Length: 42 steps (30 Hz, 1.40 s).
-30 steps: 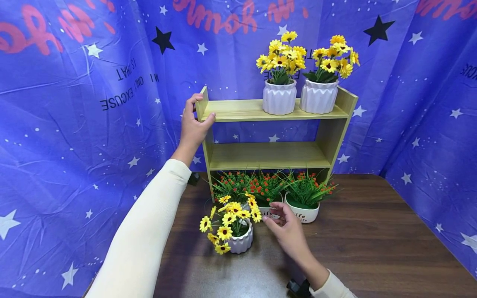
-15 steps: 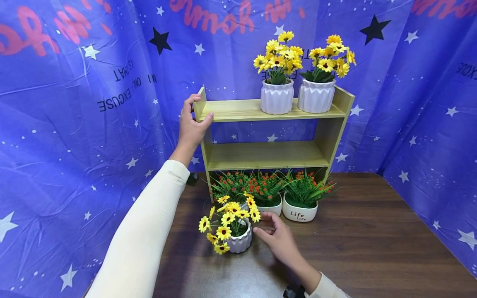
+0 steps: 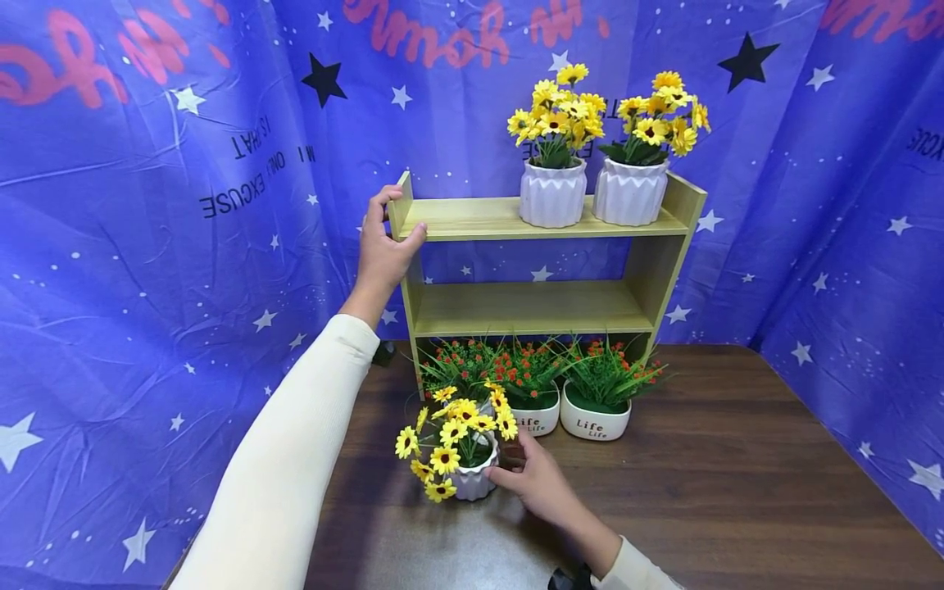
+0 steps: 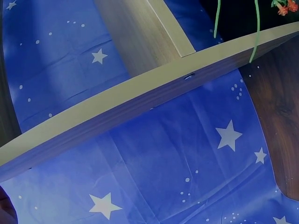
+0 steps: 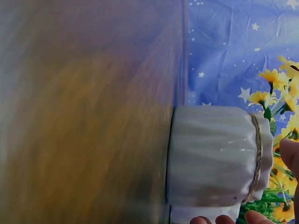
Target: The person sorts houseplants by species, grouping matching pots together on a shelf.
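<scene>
A big blue curtain (image 3: 442,139) is hanging behind everything, with stars all over it. In front of it, a brown wooden counter (image 3: 737,459) is holding everything up. A pale wooden shelf (image 3: 527,307) is standing at the back. Two white flowerpots (image 3: 553,197) are sitting side by side on its top board, over to the right. Low down, three plants with red flowers (image 3: 595,419) are standing in a row, and the left one is partly hiding behind yellow blooms.

The left hand (image 3: 385,250) is gripping the shelf's top left corner, thumb in front and fingers around the outside. The right hand (image 3: 542,487) is curving around the side of a small pot (image 3: 470,485), thumb and fingers spread apart, not squeezing it.

That pot is standing upright on the counter, in front of the left red plant. It is looking hard and shiny, so I am guessing it is smooth, a bit slippery and easy to chip, but not very heavy. Its yellow flowers (image 3: 452,434) are leaning left and looking light and bendy, so the best place for holding is the pot's sides, under its rim. A thin string (image 5: 255,158) is going around there.
</scene>
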Motion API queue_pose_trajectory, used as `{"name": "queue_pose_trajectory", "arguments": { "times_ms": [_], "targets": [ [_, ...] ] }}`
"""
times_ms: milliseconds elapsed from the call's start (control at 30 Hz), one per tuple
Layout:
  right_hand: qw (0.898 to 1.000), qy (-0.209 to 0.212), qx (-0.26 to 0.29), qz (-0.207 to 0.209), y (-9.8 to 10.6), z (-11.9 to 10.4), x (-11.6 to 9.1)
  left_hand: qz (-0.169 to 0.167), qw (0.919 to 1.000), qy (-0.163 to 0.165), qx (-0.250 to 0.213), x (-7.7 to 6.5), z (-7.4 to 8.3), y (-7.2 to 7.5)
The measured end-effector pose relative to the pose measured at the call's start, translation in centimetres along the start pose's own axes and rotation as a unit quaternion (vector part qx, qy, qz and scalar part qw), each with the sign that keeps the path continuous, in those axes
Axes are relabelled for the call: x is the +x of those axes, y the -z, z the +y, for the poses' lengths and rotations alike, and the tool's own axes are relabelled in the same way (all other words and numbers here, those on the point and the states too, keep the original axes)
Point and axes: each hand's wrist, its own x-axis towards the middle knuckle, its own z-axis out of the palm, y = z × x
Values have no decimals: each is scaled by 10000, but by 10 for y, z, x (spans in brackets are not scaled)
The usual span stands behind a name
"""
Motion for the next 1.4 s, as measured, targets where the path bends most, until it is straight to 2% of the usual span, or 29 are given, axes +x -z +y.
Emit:
{"name": "queue_pose_trajectory", "arguments": {
  "times_ms": [300,567,833,1033,1233,1400],
  "targets": [
    [9998,16,-15,180,-18,3,1,-10,10000,-90,-33,0,1,0],
    [9984,-126,-191,510,-31,5,4,-57,10000,-11,31,1,-1,2],
    [9958,-146,-566,704,-39,4,5,17,9999,-57,93,13,-40,-2],
    [9965,-158,-502,656,-42,4,8,41,9995,-147,275,15,-43,0],
    [9957,-136,-598,698,-42,5,7,-23,9995,-80,298,14,-43,0],
    [9971,-108,-102,748,-41,5,9,7,9997,-107,229,14,-42,-1]
  ]
}}
